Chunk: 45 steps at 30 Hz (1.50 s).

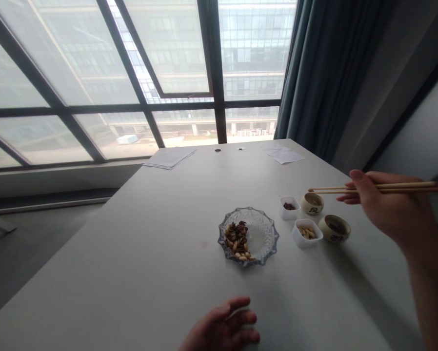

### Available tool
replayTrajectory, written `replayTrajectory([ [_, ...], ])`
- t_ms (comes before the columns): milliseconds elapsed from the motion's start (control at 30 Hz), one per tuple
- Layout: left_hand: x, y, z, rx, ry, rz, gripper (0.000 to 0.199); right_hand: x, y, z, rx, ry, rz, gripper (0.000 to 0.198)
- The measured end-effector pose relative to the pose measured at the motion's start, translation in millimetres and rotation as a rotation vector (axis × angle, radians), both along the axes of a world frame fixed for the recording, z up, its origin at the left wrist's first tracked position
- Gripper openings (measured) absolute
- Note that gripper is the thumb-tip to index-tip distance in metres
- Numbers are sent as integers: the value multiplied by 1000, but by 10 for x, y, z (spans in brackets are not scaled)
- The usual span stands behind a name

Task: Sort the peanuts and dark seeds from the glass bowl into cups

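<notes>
My right hand [390, 209] grips a pair of wooden chopsticks [409, 185] at the right. Their tips point left, above the far small ceramic cup [310, 207], with a small brown piece seemingly at the ends. Beside that cup stands a white plastic dish [289, 215] of dark reddish bits. Nearer are a second white dish [308, 242] with tan pieces and another ceramic cup [334, 235] with dark contents. A scalloped glass bowl [266, 239] holds a mix of peanuts and brown pieces on its left side. Below the bowl, my left hand [226, 326] is open, fingers apart, holding nothing.
Everything stands on a white table [149, 243]. Paper sheets lie at its far left [171, 157] and far right [285, 154]. Two small round items sit near the far edge. Large windows and a dark blue curtain [325, 73] are behind.
</notes>
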<state>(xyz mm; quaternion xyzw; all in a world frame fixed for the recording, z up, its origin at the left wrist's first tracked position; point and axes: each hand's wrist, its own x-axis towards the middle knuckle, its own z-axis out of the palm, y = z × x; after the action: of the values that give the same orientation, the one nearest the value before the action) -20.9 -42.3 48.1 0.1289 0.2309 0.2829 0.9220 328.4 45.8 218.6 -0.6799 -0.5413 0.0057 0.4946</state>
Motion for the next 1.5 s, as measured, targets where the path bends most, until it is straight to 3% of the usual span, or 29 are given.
replayTrajectory([
  [267,-11,12,-13,3,3,-13,32,199,183,-192,-26,-153,-18,39],
  [400,-8,1,-10,5,-5,-13,32,95,142,-153,-60,-1,59,36],
  [567,-1,5,4,-8,-2,1,33,-211,35,-134,-239,226,289,43],
  [700,-4,5,-10,-7,4,-7,33,-569,-40,-270,-397,313,591,42],
  [800,-9,-3,-25,-1,7,-4,33,-819,-74,-389,-449,338,682,41],
  [1133,-6,8,-38,9,7,-1,31,-1035,-77,-577,-518,347,692,46],
  [1300,-10,1,-31,2,15,3,32,-1049,-95,-615,-464,296,707,44],
  [1400,-11,-7,-19,4,21,3,31,-966,-94,-555,-432,263,666,40],
  [1500,-14,-14,-9,10,4,-2,31,-742,-86,-378,-362,256,506,39],
])
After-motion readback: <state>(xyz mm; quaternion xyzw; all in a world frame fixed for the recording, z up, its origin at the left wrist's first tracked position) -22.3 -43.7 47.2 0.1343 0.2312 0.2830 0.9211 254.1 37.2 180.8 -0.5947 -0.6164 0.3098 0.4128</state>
